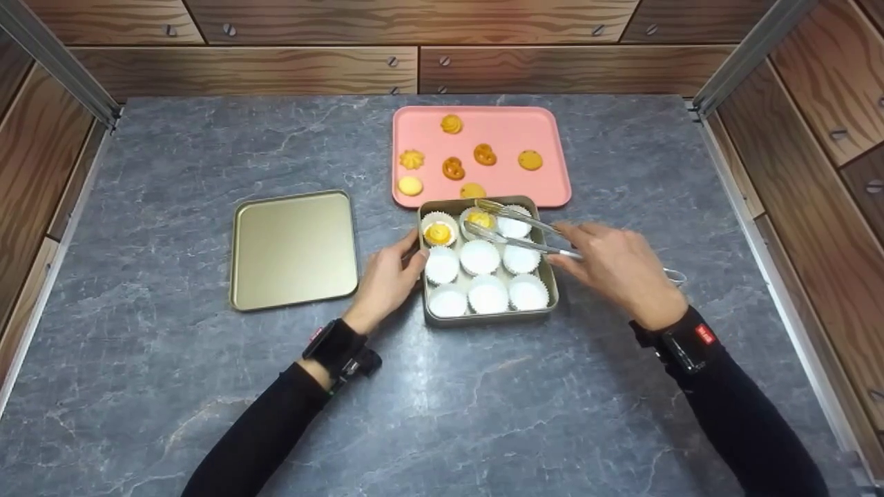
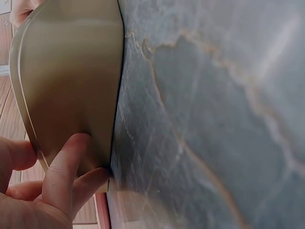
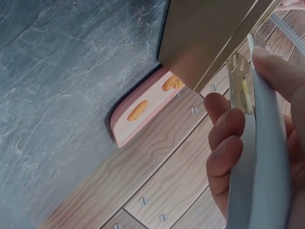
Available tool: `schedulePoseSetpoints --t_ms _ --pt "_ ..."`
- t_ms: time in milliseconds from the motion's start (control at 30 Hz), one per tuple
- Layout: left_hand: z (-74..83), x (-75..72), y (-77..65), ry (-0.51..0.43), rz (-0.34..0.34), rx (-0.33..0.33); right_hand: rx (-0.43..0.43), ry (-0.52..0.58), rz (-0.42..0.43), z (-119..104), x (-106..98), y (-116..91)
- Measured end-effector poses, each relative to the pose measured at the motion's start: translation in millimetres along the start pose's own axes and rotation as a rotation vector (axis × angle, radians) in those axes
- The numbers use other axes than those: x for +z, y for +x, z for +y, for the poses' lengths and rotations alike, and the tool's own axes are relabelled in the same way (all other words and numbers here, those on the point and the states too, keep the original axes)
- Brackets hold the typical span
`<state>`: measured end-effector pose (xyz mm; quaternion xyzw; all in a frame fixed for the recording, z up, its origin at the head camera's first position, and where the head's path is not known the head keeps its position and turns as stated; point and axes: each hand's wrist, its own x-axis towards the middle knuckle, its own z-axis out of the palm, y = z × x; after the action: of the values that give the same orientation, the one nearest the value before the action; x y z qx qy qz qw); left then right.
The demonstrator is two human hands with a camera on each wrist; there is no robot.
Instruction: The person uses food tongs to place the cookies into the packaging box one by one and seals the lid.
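Note:
A gold square tin (image 1: 490, 320) holds several white paper cups (image 1: 480, 257). Yellow piped cookies lie in two back-row cups: one cookie (image 1: 437, 233) in the left cup, another cookie (image 1: 481, 220) in the middle one. My left hand (image 1: 385, 279) holds the tin's left side, its thumb at the rim and fingers (image 2: 64, 167) against the outer wall. With my right hand (image 1: 618, 266) I grip metal tongs (image 1: 514, 241) between thumb and fingers. The tongs' tips are spread over the back-middle cup, on either side of its cookie.
Behind the tin is a pink tray (image 1: 552, 131) with several cookies, among them two pretzel-shaped cookies (image 1: 485, 154) and a round cookie (image 1: 530, 160). The tin overlaps its front edge in the head view. A gold lid (image 1: 293, 252) lies left on the grey marbled table (image 1: 173, 386).

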<state>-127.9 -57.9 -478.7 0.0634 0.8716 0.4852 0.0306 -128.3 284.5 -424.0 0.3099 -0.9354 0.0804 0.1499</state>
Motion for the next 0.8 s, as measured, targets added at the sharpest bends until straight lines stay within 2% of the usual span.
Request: schedulePoseSetpoints --t_ms 500,700,800 --pt "-0.3 2.6 1.1 -0.016 -0.009 -0.006 0.060 -0.037 -0.045 -4.0 0.9 3.4" --pt "-1.4 1.7 0.3 -0.012 -0.001 -0.002 0.088 0.056 -0.037 -0.8 -0.9 -0.3" --pt "-1.8 0.9 -0.1 -0.009 0.002 0.000 0.101 0.125 -0.005 4.3 -2.7 -1.6"
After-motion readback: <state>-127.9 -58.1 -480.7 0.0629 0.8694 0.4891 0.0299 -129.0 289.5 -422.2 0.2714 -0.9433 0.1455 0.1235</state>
